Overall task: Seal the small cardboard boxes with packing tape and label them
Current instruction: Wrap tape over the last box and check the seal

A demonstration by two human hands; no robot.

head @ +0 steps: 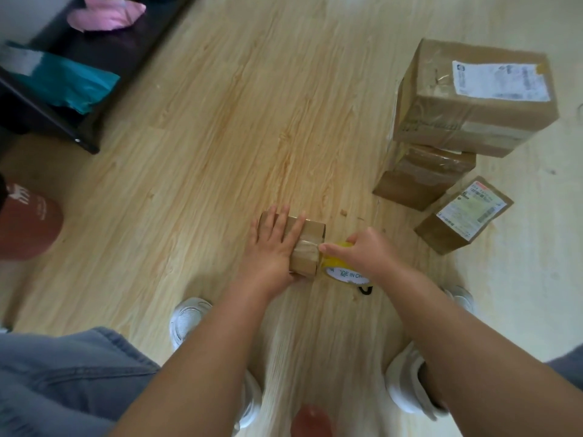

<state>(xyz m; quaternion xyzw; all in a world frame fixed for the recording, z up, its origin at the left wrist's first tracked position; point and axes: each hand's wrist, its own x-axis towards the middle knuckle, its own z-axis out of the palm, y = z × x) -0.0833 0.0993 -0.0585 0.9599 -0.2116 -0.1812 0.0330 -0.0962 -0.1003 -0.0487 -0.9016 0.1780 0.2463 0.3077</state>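
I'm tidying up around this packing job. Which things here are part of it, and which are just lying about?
Part of the job: small box, pressed by the left hand; tape roll, gripped by the right hand; large labelled box; middle taped box; small labelled box.

Lying about: pink cloth; teal bag; reddish-brown object with white print.

Four cardboard boxes were there: a small box (312, 231), a large box (473, 99), a middle box (422, 178) and a low labelled box (441, 238). Two shipping labels (501, 80) showed. One roll of yellow tape (342, 269); two hands, left hand (274, 244) and right hand (362, 250); seemingly two white shoes (189, 316), blurred.
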